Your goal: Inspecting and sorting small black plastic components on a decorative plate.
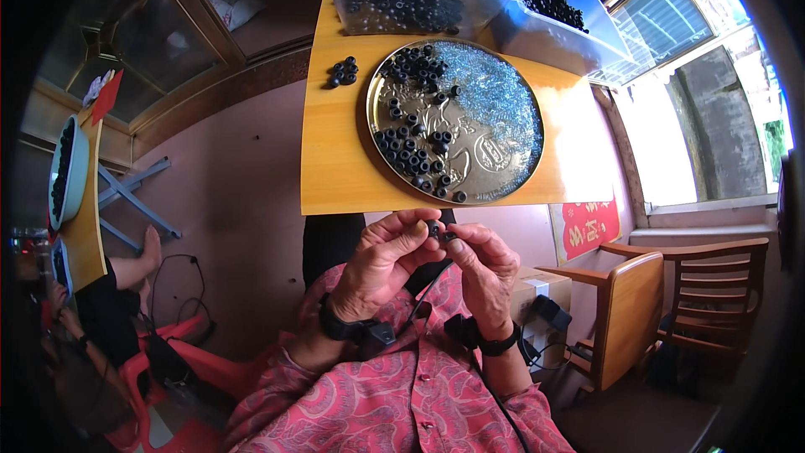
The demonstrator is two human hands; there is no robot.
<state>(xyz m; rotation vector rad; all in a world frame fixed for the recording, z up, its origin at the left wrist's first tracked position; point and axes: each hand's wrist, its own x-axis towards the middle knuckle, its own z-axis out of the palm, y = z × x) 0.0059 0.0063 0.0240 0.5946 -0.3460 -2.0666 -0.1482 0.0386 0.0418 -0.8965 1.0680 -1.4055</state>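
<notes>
Head view, obs.

Hidden/unclear: small black ring pinched between fingertips of both hands, mostly covered by fingers; only a dark rounded bit shows. Can't tell if it's one piece or two pressed together. A second dark speck sits just beside it at the rt fingertips, too small to resolve. Lower arms partly cut by patterned pink sleeves; both wrists carry black bands w/ a black cable running down betw. them.

Left hand: fingers curled, thumb + forefinger closed on the ring. Right hand: same, fingertips closed on the ring from the other side. Hands held together, below near edge of the wooden table, not touching it.

Materials/shapes: table top smooth, yellow-orange wood, rectangular. On it a round metal tray, dull gold, embossed relief on the bare part; far-right portion covered w/ fine glittery bluish bits. Black rings, matte, short cylindrical w/ centre hole, lie in loose clusters on tray's left half. Small separate heap of rings on bare wood left of tray. Two clear plastic bins at far edge: left bin and right bin, both holding black rings, right one tilted.

Edges: another person's bare foot far left; wooden chair at right.
</notes>
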